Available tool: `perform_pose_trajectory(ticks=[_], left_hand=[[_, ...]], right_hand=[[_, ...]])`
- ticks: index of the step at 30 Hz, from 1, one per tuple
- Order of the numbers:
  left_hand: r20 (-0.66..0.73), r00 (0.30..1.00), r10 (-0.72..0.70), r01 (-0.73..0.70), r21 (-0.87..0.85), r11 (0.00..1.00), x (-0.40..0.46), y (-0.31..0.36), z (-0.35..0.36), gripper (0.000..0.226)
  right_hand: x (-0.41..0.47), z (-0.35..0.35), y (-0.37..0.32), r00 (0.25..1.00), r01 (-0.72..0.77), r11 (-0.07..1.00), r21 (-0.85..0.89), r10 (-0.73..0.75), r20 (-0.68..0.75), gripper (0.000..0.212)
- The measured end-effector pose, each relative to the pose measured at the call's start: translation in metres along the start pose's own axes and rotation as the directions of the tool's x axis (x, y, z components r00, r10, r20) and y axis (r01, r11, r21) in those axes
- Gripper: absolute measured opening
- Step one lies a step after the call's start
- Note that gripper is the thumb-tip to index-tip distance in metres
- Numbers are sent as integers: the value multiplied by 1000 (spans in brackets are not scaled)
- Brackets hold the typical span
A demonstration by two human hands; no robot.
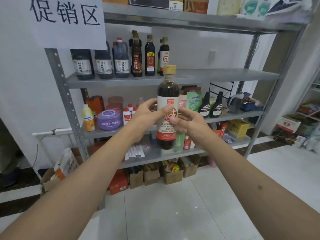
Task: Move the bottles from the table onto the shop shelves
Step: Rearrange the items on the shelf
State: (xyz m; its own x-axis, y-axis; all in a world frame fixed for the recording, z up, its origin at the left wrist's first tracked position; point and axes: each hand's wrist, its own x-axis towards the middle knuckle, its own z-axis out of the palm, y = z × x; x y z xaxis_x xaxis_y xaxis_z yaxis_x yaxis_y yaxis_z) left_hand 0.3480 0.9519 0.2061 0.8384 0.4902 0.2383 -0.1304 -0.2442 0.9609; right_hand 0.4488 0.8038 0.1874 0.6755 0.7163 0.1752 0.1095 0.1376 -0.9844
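Up in front of the shelves (173, 77), you are holding one dark bottle (168, 94) with both hands. It stands straight up in the air and has a gold cap on top and a white and red label. Your left hand (149, 115) wraps around the label from the left side, with the thumb lying across the front. Your right hand (188, 123) touches the bottle from the right side, and its fingers are bent around the label, a bit lower down than your left hand. The bottle is not on any shelf; it floats in front of the rack, about level with the second and third boards.

Behind it, the upper board holds a row of dark bottles (121, 61). Three big jugs with white labels stand on the left, and taller thin bottles stand beside them. The right half of that board is bare metal.

Lower down sits a purple tub (109, 120), a yellow bottle (88, 118) and two black spray bottles (211, 106). A big white paper sign (67, 21) with black writing hangs at the top left. Brown boxes (173, 174) stand on the shiny white floor under the rack.
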Motion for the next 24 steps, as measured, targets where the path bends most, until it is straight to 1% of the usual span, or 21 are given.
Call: perform_pose_trajectory(ticks=[4, 8, 11, 14, 17, 19, 24], left_hand=[[27, 1000, -7, 9, -80, 997, 60, -19, -11, 73], [76, 997, -21, 30, -119, 992, 113, -26, -12, 75], [86, 996, -22, 32, -116, 993, 146, -33, -7, 67], [81, 996, -30, 38, -100, 994, 177, -41, 4, 59], [38, 999, -27, 30, -98, 995, 213, -46, 21, 52], [8, 1000, -7, 8, -91, 996, 238, -48, 36, 48], [-22, 1000, 6, -8, -108, 994, 299, -47, 73, 49]], right_hand=[[54, -10, 1, 998, 21, 999, -43, -24, -57, 56], [100, -26, 2, 997, 42, 997, -68, -47, -67, 51], [133, -41, 5, 994, 51, 997, -66, -57, -88, 52], [168, -61, 11, 993, 49, 997, -54, -54, -109, 59], [205, -88, 17, 992, 48, 998, -49, -53, -117, 62], [230, -108, 19, 994, 56, 997, -50, -60, -92, 59], [291, -161, 10, 998, 63, 995, -83, -63, 1, 54]])
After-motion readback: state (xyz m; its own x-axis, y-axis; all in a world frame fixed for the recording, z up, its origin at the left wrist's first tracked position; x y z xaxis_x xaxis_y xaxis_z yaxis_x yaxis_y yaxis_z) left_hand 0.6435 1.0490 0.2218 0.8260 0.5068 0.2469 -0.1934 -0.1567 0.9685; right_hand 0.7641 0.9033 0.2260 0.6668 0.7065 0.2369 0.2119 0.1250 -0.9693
